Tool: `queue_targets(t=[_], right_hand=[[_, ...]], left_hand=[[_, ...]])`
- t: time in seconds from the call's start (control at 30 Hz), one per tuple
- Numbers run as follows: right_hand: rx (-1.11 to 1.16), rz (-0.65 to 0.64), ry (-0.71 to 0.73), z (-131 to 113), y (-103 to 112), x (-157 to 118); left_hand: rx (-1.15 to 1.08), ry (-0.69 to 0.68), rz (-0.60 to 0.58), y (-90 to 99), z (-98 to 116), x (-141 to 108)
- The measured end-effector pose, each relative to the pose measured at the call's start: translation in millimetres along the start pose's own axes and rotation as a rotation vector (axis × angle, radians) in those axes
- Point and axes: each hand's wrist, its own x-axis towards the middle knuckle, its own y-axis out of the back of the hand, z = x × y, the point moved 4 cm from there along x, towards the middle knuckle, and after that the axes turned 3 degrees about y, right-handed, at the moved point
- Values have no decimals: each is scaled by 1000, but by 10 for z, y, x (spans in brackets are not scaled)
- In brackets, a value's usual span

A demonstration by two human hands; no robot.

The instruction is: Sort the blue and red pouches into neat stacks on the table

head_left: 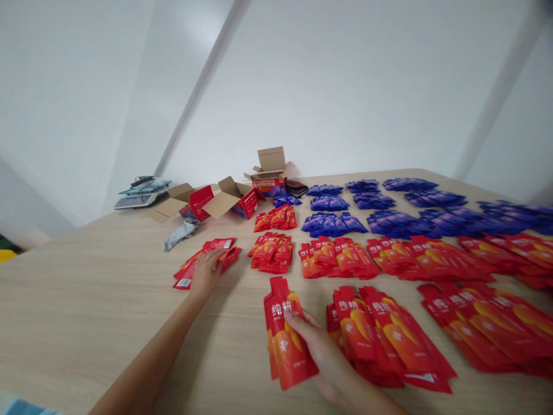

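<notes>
My right hand (pixel 315 340) grips a small stack of red spouted pouches (pixel 290 346), thumb on the front and fingers behind. The stack is upright, its printed yellow fruit towards me. On the left, my left hand (pixel 206 274) bends over a loose pile of red pouches (pixel 192 266), its fingers closed about the pile's right side. The pouches there lie face down, with white barcode labels showing. Just right of my right hand is a fanned heap of red pouches (pixel 389 334).
Rows of red pouches (pixel 436 256) and blue-purple pouches (pixel 332 223) cover the table's right side. Open cartons stand behind: a left one (pixel 201 203), a middle one (pixel 247 204) and a rear one (pixel 268 185). A crumpled silvery wrapper (pixel 180 233) and a scale (pixel 140 199) lie left.
</notes>
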Motion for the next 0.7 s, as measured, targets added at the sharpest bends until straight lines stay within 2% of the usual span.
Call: queue_targets(t=[0.07, 0.17, 0.3, 0.37, 0.43, 0.5, 0.53, 0.6, 0.63, 0.7], right_hand=[[74, 3, 11, -35, -20, -8], [175, -35, 47, -94, -73, -3], [236, -121, 60, -105, -125, 21], [238, -154, 55, -96, -125, 23], [231, -199, 73, -105, -126, 9], [224, -244, 97, -123, -136, -15], [214, -259, 104, -126, -143, -26], [169, -265, 108, -110, -151, -36], [133, -254, 118, -94, -148, -32], [28, -208, 173, -62, -124, -8]], left_hand=[[-92, -123, 87, 232, 225, -156], [-210, -408, 69, 456, 796, -453], [-256, -620, 39, 499, 1505, -798], [-279, -674, 33, 481, 1696, -890], [-340, -695, -3, 485, 1769, -920], [-454, -615, -14, 529, 1746, -887], [-532, -524, 9, 562, 1708, -853], [-731, -243, 52, 596, 1612, -772], [-854, -85, 34, 576, 1580, -741], [-1104, 195, -130, 449, 1605, -718]])
